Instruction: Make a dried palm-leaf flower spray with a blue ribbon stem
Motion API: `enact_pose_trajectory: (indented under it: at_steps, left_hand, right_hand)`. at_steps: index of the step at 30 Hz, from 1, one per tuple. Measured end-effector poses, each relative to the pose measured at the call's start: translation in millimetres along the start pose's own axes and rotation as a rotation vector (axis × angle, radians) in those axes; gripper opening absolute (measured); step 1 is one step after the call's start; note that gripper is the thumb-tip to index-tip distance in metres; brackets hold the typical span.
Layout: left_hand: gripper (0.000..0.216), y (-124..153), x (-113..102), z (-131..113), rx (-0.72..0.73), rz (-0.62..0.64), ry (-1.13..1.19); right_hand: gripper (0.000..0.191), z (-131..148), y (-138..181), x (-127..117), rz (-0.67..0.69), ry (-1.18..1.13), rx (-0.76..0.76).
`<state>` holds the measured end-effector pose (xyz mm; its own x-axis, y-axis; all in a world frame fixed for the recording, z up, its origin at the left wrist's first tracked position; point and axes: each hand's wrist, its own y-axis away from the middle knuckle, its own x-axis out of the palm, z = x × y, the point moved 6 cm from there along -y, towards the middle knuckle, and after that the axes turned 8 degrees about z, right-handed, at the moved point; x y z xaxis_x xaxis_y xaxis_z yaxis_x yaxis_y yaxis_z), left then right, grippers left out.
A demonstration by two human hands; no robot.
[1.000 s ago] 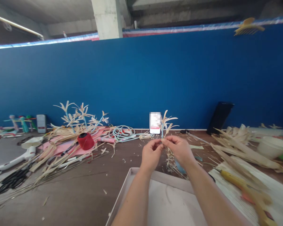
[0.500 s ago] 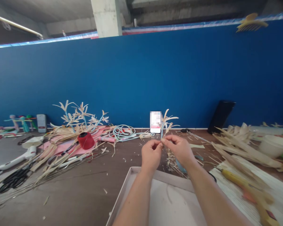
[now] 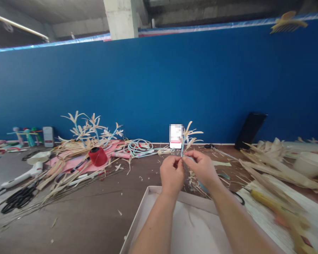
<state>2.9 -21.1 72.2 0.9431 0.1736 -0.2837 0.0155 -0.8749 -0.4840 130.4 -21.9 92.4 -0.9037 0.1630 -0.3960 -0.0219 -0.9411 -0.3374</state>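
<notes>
Between my hands stands a husk flower (image 3: 190,133) with narrow cream petals on a pale blue wrapped stem. My left hand (image 3: 172,174) pinches the lower end of the stem between thumb and fingers. From the other side my right hand (image 3: 200,167) pinches the same spot, its thumb and forefinger touching my left fingertips. The stem's lowest end is hidden by the fingers. Below my forearms lies a shallow white box lid (image 3: 155,190). Just behind the flower, a lit phone (image 3: 176,135) leans against the blue partition.
Finished husk flowers (image 3: 95,127), a red thread spool (image 3: 98,156), black scissors (image 3: 21,198) and a white glue gun (image 3: 26,174) lie left. A blue cord coil (image 3: 140,148) sits behind. At right are dried husks (image 3: 278,169), a yellow-handled tool (image 3: 267,201), a white bowl (image 3: 311,164) and a black upright object (image 3: 251,130).
The view has shifted very slightly. Both hands keep their pinch on the flower's stem, with hardly any movement of the fingers.
</notes>
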Motion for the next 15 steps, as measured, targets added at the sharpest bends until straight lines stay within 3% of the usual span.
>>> enact_pose_trajectory:
  at_steps: [8, 15]
  left_hand:
    - [0.013, 4.4, -2.0, -4.4, 0.058, -0.063, -0.069]
    - [0.017, 0.9, 2.5, -8.6, 0.069, 0.053, 0.086]
  right_hand:
    - [0.019, 5.0, 0.2, 0.4, -0.029, 0.059, -0.003]
    - [0.020, 3.2, 0.6, -7.2, -0.070, 0.083, 0.023]
